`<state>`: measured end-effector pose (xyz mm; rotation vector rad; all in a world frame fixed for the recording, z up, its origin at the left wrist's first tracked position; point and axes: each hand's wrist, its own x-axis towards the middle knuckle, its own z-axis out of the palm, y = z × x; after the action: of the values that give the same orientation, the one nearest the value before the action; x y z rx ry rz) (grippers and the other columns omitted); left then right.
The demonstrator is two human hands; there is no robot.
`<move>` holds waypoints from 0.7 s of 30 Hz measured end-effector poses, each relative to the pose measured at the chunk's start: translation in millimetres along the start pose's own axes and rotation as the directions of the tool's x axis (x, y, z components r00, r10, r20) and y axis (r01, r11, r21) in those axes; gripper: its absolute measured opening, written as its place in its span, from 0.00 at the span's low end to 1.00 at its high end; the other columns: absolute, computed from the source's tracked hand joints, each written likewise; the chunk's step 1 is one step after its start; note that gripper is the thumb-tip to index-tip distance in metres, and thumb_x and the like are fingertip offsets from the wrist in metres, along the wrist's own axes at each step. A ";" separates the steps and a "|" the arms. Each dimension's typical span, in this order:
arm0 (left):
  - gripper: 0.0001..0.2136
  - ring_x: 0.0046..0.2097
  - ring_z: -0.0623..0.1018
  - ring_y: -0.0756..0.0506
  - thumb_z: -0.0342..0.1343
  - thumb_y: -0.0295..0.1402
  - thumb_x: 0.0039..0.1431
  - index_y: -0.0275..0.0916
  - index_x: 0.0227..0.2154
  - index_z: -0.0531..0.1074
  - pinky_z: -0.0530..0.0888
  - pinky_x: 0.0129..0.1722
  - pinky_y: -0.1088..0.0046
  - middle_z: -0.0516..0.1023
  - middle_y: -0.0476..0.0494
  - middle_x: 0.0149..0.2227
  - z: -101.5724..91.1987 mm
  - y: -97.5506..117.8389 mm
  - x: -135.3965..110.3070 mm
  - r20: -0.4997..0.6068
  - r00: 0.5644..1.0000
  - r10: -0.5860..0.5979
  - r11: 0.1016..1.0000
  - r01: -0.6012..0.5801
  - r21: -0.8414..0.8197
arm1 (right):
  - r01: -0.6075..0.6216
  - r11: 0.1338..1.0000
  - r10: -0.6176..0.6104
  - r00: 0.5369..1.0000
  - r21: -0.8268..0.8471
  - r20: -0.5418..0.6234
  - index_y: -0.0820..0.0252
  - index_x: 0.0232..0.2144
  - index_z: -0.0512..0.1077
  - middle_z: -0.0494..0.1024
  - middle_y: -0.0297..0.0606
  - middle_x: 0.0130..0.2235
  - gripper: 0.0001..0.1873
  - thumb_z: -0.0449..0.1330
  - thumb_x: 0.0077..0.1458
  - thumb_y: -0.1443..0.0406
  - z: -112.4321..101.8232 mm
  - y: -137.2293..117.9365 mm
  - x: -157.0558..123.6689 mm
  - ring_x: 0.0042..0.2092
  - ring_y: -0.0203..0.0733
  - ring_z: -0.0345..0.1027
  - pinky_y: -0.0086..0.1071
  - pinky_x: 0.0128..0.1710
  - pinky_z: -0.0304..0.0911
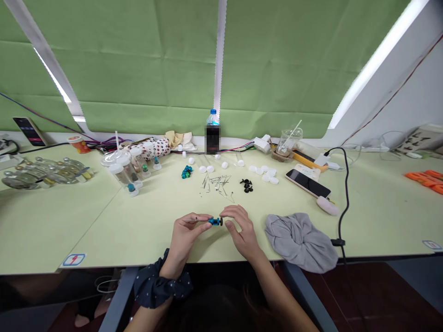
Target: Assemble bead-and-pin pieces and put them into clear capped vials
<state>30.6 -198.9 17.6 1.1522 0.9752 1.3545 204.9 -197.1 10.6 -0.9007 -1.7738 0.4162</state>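
Note:
Between the thumb and fingers of my left hand point(187, 233) is a small blue plastic part point(215, 222), lying sideways. A black disc point(221, 222) sits at its right end, and a thin metal pin point(191, 220) shows along my left fingers. My right hand point(242, 230) curves beside the disc with thumb and fingers apart; whether a fingertip touches the disc I cannot tell. Beyond my hands lie loose metal pins point(217, 183), a cluster of blue parts point(187, 172) and several small black pieces point(247, 185).
White caps point(266, 173) are scattered behind the pins. Clear containers point(126, 173) stand left of them, near clear rounded items point(46, 173). On the right are a phone point(308, 183), a grey scrunchie-like cloth point(300, 240), a black cable point(346, 193) and orange items point(427, 179). A bottle point(213, 118) stands at the back.

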 end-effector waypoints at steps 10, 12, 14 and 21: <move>0.06 0.39 0.78 0.42 0.66 0.29 0.40 0.35 0.24 0.76 0.72 0.43 0.65 0.80 0.41 0.33 1.7 2.0 -0.2 -0.031 0.999 -0.012 1.000 0.011 -0.011 | 0.042 0.999 -0.041 0.999 -0.032 0.033 0.55 0.40 0.68 0.74 0.39 0.39 0.08 0.56 0.56 0.65 0.1 -1.8 0.0 0.48 0.45 0.64 0.48 0.55 0.48; 0.05 0.39 0.78 0.42 0.65 0.29 0.41 0.35 0.24 0.76 0.72 0.44 0.65 0.80 0.41 0.33 1.4 1.7 -0.4 -0.014 1.000 -0.010 1.000 0.010 -0.015 | 0.040 0.999 -0.039 0.999 -0.026 0.035 0.55 0.40 0.68 0.74 0.39 0.39 0.08 0.56 0.56 0.64 0.2 -0.7 -0.1 0.47 0.45 0.65 0.48 0.55 0.48; 0.05 0.39 0.78 0.42 0.65 0.28 0.42 0.35 0.24 0.75 0.72 0.44 0.65 0.80 0.41 0.33 1.1 1.2 -0.5 0.003 1.000 -0.010 1.000 0.010 -0.020 | 0.038 0.999 -0.038 0.999 -0.017 0.034 0.55 0.40 0.69 0.74 0.39 0.38 0.08 0.56 0.56 0.64 0.3 0.1 -0.1 0.47 0.45 0.65 0.48 0.55 0.49; 0.06 0.40 0.78 0.42 0.65 0.28 0.41 0.35 0.24 0.75 0.72 0.44 0.64 0.80 0.40 0.33 1.3 1.2 -0.2 0.025 1.000 -0.015 0.999 0.016 -0.028 | 0.039 0.999 -0.039 0.999 -0.003 0.033 0.56 0.37 0.70 0.74 0.38 0.36 0.06 0.54 0.57 0.64 1.6 2.7 0.1 0.44 0.44 0.66 0.47 0.53 0.51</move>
<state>31.6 -199.3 19.0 1.1354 0.9420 1.3347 204.4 -195.1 8.3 -0.8644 -1.8200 0.4052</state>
